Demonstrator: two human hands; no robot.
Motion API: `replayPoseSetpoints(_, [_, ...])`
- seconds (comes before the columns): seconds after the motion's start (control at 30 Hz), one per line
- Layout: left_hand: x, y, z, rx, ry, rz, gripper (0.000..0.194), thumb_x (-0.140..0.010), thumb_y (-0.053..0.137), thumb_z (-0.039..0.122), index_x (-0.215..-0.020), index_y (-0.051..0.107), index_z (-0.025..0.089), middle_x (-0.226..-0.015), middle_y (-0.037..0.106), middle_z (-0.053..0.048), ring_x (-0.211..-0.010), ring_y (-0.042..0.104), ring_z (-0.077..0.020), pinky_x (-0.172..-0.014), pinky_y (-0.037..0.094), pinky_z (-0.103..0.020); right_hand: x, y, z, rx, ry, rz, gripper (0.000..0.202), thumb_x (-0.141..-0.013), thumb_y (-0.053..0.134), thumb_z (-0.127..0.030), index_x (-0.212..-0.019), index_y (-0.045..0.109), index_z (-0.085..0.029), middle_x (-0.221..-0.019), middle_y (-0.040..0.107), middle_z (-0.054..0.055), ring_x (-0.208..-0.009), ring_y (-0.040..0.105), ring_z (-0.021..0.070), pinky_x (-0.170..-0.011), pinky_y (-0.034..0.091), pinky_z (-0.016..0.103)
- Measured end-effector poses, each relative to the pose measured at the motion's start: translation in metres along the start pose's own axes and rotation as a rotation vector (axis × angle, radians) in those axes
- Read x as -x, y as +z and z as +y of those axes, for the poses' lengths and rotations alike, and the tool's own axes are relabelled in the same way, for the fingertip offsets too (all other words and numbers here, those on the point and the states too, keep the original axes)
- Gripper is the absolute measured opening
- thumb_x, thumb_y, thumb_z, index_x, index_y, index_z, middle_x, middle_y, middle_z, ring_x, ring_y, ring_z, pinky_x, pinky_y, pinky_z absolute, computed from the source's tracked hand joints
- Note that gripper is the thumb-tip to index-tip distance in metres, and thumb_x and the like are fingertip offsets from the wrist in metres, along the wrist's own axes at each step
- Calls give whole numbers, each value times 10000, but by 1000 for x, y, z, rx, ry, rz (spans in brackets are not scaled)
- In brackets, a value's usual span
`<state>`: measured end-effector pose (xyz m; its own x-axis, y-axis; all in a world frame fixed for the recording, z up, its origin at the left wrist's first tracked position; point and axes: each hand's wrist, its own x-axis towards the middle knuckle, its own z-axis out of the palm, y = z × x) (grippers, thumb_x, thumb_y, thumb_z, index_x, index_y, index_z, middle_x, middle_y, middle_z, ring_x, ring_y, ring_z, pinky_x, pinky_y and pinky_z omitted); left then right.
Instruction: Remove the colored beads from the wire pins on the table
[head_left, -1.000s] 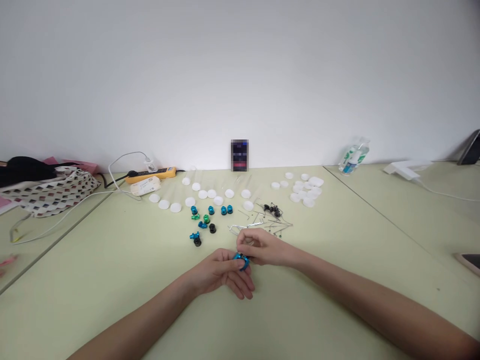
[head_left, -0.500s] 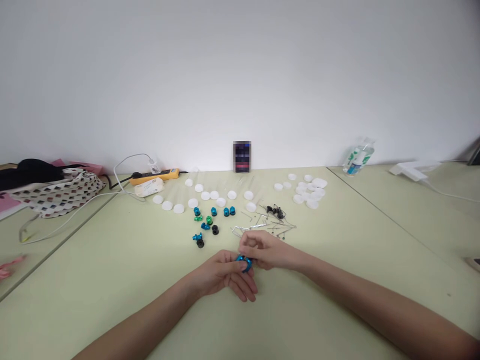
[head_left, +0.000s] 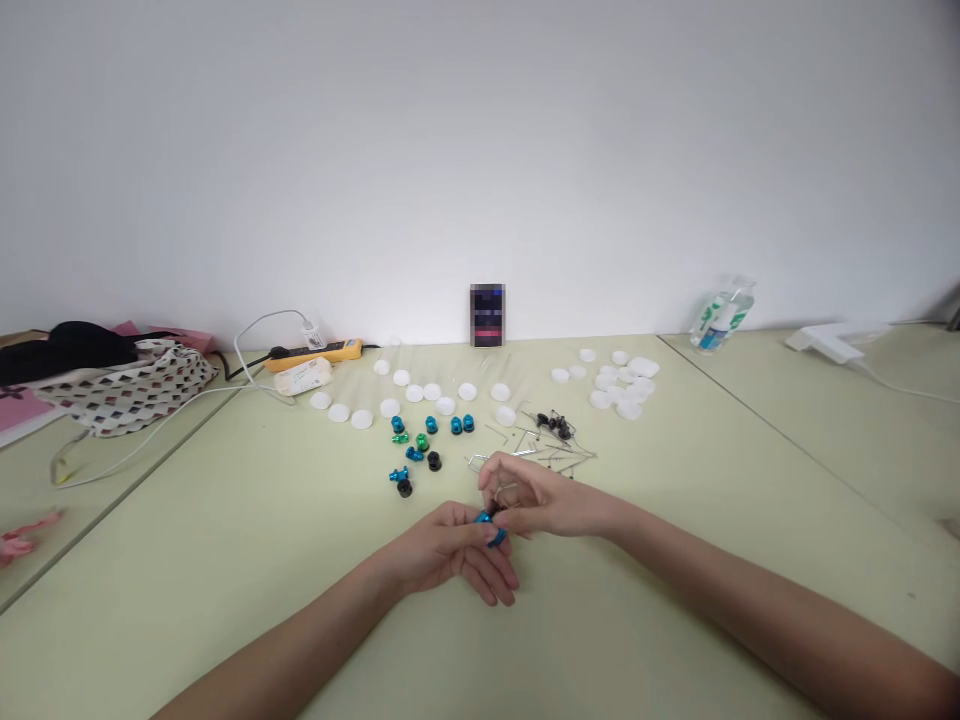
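My left hand (head_left: 465, 550) pinches a shiny blue metal fitting (head_left: 495, 537) between thumb and forefinger, its other fingers stretched out below. My right hand (head_left: 529, 500) closes on a small dark piece (head_left: 494, 508) at the fitting's upper end; the fingers hide most of it. To the left on the table lie several blue fittings (head_left: 415, 454), a green fitting (head_left: 422, 441) and black round pieces (head_left: 434, 461). Beyond my right hand are bent metal wires (head_left: 574, 464) and a cluster of small black parts (head_left: 555, 425).
White round caps (head_left: 445, 406) on clear tubes spread across the back, with more white caps (head_left: 628, 408) to the right. A phone-like screen (head_left: 487, 315) leans on the wall. A power strip (head_left: 322, 353), patterned cloth (head_left: 135, 390) and bottle (head_left: 724, 315) stand farther out.
My right fingers have shifted slightly at the fitting, and a small dark piece now shows between them. The blue fitting is tilted a little differently. The whole view has moved slightly.
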<state>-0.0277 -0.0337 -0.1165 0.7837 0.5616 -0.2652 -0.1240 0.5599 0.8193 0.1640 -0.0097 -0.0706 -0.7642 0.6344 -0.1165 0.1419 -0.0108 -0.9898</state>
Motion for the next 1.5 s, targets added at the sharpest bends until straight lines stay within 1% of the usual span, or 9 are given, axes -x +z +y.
replayPoseSetpoints(0.2, [0,0,0,-8,-7,-7,300,-801,562,346,-823,637,57,-750,696,-161,-650,681,-222,-527,519,-258,-1,-4,2,29,78,24,346,-799,527,-507,-863,462,-173,-642,476,-47,-410,365,24,-383,271,163])
replayPoseSetpoints(0.33, [0,0,0,-14,-1,-3,298,-805,555,336,-801,641,51,-757,696,-165,-647,680,-221,-534,520,-264,1,-6,1,59,36,-15,356,-742,639,-423,-947,467,-188,-736,525,-29,-502,486,50,-456,365,175])
replayPoseSetpoints(0.47, [0,0,-1,-6,2,10,303,-801,563,348,-820,638,55,-756,695,-163,-650,680,-220,-529,523,-256,1,-5,1,46,53,12,313,-824,506,-479,-886,468,-174,-633,510,-36,-422,388,37,-383,283,164])
replayPoseSetpoints(0.63, [0,-1,-2,-8,-2,-16,313,-793,568,357,-815,635,52,-745,691,-164,-643,680,-223,-520,526,-254,2,-5,-4,39,-9,-125,305,-787,595,-409,-932,472,-170,-719,557,-6,-557,500,68,-489,373,185])
replayPoseSetpoints(0.87, [1,1,1,-16,-11,14,312,-799,559,352,-802,642,51,-739,692,-165,-636,677,-213,-518,517,-245,0,-1,3,55,38,-33,311,-820,518,-474,-889,464,-175,-618,455,-54,-430,376,31,-392,279,160])
replayPoseSetpoints(1.1, [1,1,1,-16,-14,15,308,-812,541,345,-814,642,54,-737,695,-158,-642,678,-213,-531,517,-256,0,-1,3,13,62,31,349,-798,535,-501,-906,460,-177,-693,517,-25,-433,401,31,-392,298,161])
replayPoseSetpoints(1.2, [0,1,1,-16,-13,-8,305,-817,538,335,-817,642,49,-752,694,-164,-650,680,-214,-532,518,-253,0,-1,3,25,68,-3,353,-826,483,-510,-853,467,-158,-575,497,-38,-401,351,34,-373,255,161])
replayPoseSetpoints(1.37, [0,0,0,-23,-1,-9,311,-818,535,332,-819,648,42,-766,694,-170,-654,680,-214,-534,520,-252,0,-3,4,25,12,-3,329,-769,612,-425,-941,486,-176,-727,547,-14,-518,495,58,-465,380,177])
replayPoseSetpoints(1.5, [0,0,0,-33,-10,-3,325,-822,529,342,-805,648,40,-766,694,-168,-659,680,-215,-543,523,-259,0,-3,6,46,61,-10,324,-832,492,-480,-884,484,-160,-613,530,-28,-396,389,34,-373,302,161])
